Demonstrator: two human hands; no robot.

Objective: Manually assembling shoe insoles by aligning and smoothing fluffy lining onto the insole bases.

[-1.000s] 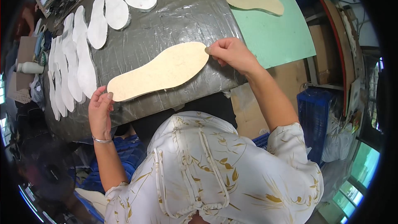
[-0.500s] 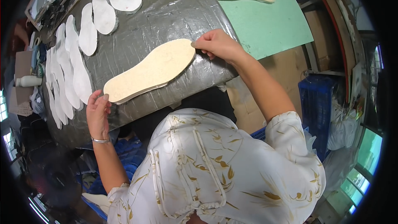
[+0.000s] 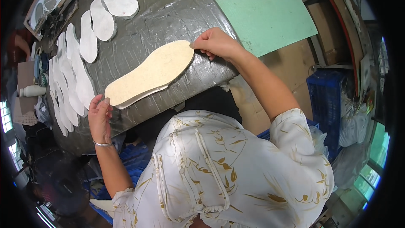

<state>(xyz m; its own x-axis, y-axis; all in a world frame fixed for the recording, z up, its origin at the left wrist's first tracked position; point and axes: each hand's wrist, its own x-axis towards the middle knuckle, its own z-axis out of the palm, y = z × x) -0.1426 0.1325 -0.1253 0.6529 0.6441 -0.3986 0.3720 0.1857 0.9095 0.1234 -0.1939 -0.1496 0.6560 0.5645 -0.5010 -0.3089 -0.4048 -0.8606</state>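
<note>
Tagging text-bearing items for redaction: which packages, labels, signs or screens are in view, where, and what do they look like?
No signs or screens show.
White bottle: lying at the table's far left edge, small, cylindrical, darker cap; any label is too small to tell.
Blue crate: on the floor to the right, slatted plastic.
Brown cardboard: flat against the green table's side, plain.

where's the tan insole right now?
In the head view the tan insole lies flat on the grey table, centre frame, atop a white piece, with the right hand at its upper end and the left hand at its lower end.
</note>
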